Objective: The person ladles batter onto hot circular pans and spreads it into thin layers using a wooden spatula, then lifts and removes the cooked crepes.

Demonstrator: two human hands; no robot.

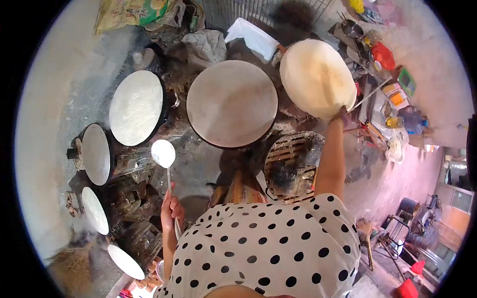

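Observation:
My left hand (172, 211) is closed around the long handle of a ladle (163, 153), whose round bowl looks white with batter. My right hand (342, 118) is at the lower right edge of a large pale flatbread (318, 77), its fingers partly hidden. From its fist a thin stick (370, 94) slants up to the right; the hand appears closed on it. Between the two hands lies a bare round griddle (232, 104). Left of that, another griddle is covered with a white layer of batter (136, 108).
Further griddles line the left side: one bare (96, 154), two with white batter (95, 210) (126, 261). A blackened round slatted piece (293, 164) lies near my right forearm. White cloth (253, 39) hangs at the back. Bottles and a red bag (382, 55) crowd the right.

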